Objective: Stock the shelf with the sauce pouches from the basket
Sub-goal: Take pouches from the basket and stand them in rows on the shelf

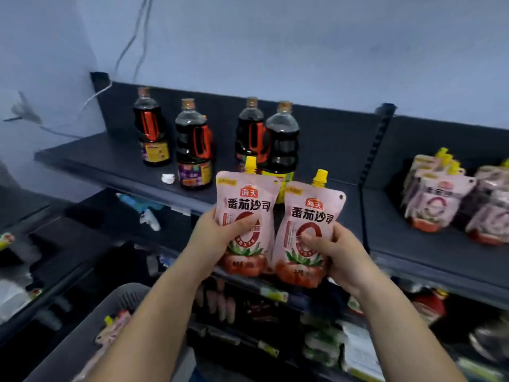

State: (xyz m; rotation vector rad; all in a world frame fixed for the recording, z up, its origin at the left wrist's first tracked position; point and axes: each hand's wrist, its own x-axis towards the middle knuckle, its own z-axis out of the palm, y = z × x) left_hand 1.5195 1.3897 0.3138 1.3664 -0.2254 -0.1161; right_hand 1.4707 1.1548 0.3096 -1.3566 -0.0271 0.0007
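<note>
My left hand (217,238) grips a pink tomato sauce pouch (245,199) with a yellow cap, held upright in front of the top shelf (115,166). My right hand (334,252) grips a second, matching pouch (311,213) right beside the first. Both pouches hang in the air just before the shelf edge. Several more such pouches (438,194) stand on the right-hand shelf section (429,252). The grey basket (91,334) sits low at the left under my left forearm, with a pouch (110,334) showing inside.
Several dark soy sauce bottles (194,150) stand on the top shelf behind the held pouches, with a small white scrap (168,178) near them. A slotted upright (373,150) divides the two shelf sections. Lower shelves hold assorted packaged goods (325,346).
</note>
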